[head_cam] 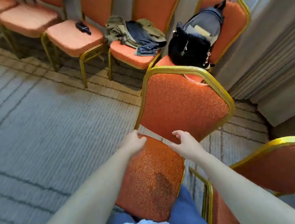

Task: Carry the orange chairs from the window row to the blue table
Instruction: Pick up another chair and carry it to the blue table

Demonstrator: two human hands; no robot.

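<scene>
The orange chair (181,106) is seen at the centre on the carpet (34,124), its seat toward 6 o'clock. The left grip (134,141) is curled at the frame's lower left corner; whether the frame is pinched cannot be told. The right grip (183,141) is held loosely spread above the seat's rear edge. A row of chairs (74,37) is ranged at 11 o'clock.

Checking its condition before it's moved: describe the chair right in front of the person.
The chair has orange patterned fabric on seat and back, edged by a gold metal frame. A dark stain marks the seat. It faces the person, seat near their legs. The left hand grips its frame beside the seat; the right hand hovers open by the back's lower edge.
</scene>
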